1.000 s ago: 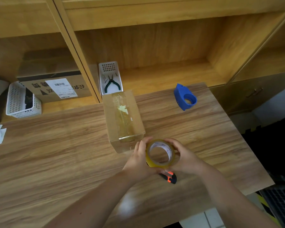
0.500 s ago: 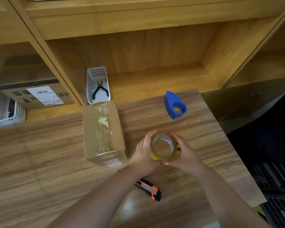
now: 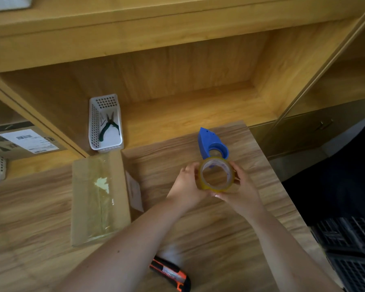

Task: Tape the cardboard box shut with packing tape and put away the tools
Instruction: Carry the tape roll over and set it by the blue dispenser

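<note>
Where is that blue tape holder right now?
In the head view, the blue tape dispenser sits on the wooden table near its far edge, right of centre, just beyond the tape roll held in both hands.

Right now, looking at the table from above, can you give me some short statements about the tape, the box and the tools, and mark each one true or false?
1. Both the left hand and the right hand hold the yellowish clear roll of packing tape. True.
2. The blue plastic tape dispenser already carries the roll. False: its holder is empty; the roll is in the hands.
3. The brown cardboard box has clear tape along its top. True.
4. The orange and black utility knife lies inside the white perforated basket. False: it lies on the wooden table; the basket holds green-handled pliers.
</note>
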`<state>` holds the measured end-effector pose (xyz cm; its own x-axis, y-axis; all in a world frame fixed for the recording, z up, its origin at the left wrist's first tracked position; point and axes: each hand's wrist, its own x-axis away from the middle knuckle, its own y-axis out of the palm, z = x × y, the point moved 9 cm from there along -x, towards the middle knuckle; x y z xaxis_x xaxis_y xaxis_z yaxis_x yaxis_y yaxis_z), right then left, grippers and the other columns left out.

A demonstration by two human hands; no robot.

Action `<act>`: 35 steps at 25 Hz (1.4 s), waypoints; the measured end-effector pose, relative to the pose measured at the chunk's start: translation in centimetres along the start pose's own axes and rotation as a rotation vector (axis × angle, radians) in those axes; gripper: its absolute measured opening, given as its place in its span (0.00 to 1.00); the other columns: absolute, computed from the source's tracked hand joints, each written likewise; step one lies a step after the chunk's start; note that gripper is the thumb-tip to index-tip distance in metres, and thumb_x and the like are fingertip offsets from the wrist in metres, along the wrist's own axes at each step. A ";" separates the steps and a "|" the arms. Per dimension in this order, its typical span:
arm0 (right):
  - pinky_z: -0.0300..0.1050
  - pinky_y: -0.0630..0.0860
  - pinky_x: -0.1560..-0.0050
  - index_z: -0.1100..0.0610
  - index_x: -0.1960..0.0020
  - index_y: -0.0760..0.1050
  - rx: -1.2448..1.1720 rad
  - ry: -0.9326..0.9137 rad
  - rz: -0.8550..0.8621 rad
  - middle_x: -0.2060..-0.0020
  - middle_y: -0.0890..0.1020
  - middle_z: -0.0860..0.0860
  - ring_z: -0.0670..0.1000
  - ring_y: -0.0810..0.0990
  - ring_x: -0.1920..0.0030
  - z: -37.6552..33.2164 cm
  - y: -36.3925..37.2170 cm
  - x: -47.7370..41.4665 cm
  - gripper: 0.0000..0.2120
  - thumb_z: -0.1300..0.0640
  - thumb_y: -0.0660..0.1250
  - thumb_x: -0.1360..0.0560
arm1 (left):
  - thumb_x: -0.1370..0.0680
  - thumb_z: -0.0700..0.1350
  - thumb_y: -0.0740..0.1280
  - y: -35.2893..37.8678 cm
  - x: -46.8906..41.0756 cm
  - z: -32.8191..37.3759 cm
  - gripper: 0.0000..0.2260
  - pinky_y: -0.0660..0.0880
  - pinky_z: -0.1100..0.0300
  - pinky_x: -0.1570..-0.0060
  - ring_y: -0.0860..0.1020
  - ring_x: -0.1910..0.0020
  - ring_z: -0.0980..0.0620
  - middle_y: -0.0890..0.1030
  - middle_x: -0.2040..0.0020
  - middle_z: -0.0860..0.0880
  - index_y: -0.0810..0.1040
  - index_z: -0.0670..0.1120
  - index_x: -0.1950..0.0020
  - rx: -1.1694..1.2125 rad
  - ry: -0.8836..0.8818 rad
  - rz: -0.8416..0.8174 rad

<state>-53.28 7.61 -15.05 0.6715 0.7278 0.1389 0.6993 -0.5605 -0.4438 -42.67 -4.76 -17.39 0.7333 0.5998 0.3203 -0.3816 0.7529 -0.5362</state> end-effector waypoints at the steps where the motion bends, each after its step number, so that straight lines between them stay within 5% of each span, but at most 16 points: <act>1: 0.20 0.70 0.57 0.21 0.48 0.68 0.003 0.000 0.007 0.51 0.77 0.23 0.28 0.76 0.50 0.4 -0.5 -0.8 0.41 0.56 0.84 0.45 | 0.48 0.62 0.75 0.4 -0.9 0.4 0.43 0.72 0.61 0.46 0.73 0.42 0.53 0.74 0.45 0.55 0.68 0.57 0.35 0.001 0.001 -0.002; 7: 0.38 0.77 0.47 0.29 0.42 0.69 -0.021 0.062 0.069 0.47 0.80 0.36 0.37 0.78 0.44 4.0 -3.0 -4.7 0.37 0.53 0.82 0.43 | 0.43 0.56 0.79 2.6 -5.7 2.1 0.43 0.75 0.54 0.40 0.75 0.41 0.53 0.74 0.37 0.51 0.68 0.55 0.30 0.058 -0.014 -0.051; 11: 0.25 0.71 0.49 0.19 0.44 0.63 0.011 0.073 0.125 0.45 0.77 0.35 0.32 0.75 0.44 5.7 -4.0 -7.1 0.43 0.56 0.82 0.40 | 0.38 0.50 0.80 3.5 -8.2 2.9 0.48 0.73 0.60 0.45 0.75 0.41 0.54 0.73 0.34 0.51 0.59 0.49 0.23 0.110 -0.039 -0.059; 13: 0.26 0.71 0.45 0.29 0.34 0.63 0.003 0.068 0.140 0.42 0.76 0.36 0.35 0.75 0.41 6.4 -4.5 -8.1 0.44 0.57 0.81 0.38 | 0.37 0.47 0.80 3.8 -9.5 2.9 0.45 0.74 0.61 0.46 0.76 0.43 0.55 0.76 0.36 0.51 0.62 0.47 0.24 0.235 -0.088 -0.048; 15: 0.39 0.72 0.38 0.48 0.24 0.60 -0.005 0.098 0.153 0.37 0.74 0.42 0.44 0.73 0.35 7.4 -5.0 -9.4 0.48 0.59 0.81 0.37 | 0.34 0.44 0.79 4.4 -11.1 3.1 0.37 0.76 0.58 0.43 0.78 0.42 0.54 0.78 0.37 0.49 0.68 0.45 0.28 0.376 -0.122 -0.059; 17: 0.42 0.73 0.39 0.54 0.24 0.59 -0.008 0.099 0.184 0.41 0.72 0.35 0.44 0.74 0.37 8.2 -5.7 -10.9 0.48 0.62 0.81 0.37 | 0.30 0.43 0.76 4.9 -12.7 3.5 0.30 0.76 0.58 0.42 0.79 0.42 0.54 0.79 0.37 0.49 0.71 0.45 0.29 0.496 -0.164 -0.061; 21: 0.28 0.72 0.51 0.43 0.29 0.62 0.004 0.120 0.244 0.54 0.74 0.21 0.34 0.75 0.50 9.3 -6.5 -13.8 0.44 0.60 0.80 0.38 | 0.23 0.50 0.67 5.8 -15.9 4.0 0.20 0.72 0.52 0.35 0.77 0.40 0.51 0.78 0.37 0.49 0.75 0.46 0.31 0.596 -0.284 -0.037; 27: 0.56 0.76 0.38 0.52 0.23 0.57 -0.066 0.224 0.320 0.31 0.73 0.51 0.51 0.74 0.33 11.9 -6.8 -16.5 0.50 0.55 0.81 0.38 | 0.17 0.51 0.58 8.6 -18.5 5.6 0.23 0.63 0.54 0.29 0.61 0.25 0.47 0.63 0.23 0.44 0.61 0.45 0.24 0.979 -0.403 -0.177; 35: 0.38 0.70 0.43 0.54 0.24 0.59 0.003 0.261 0.329 0.33 0.74 0.52 0.50 0.74 0.33 13.8 -6.5 -17.2 0.46 0.62 0.79 0.35 | 0.22 0.66 0.54 10.9 -20.2 6.0 0.32 0.54 0.44 0.26 0.50 0.22 0.46 0.50 0.20 0.43 0.57 0.52 0.22 1.042 -0.503 -0.295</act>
<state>-72.75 4.22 -26.73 0.8989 0.3854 0.2084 0.4364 -0.7452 -0.5042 -64.97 -7.04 -25.00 0.6554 0.2303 0.7193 -0.6787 0.5974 0.4272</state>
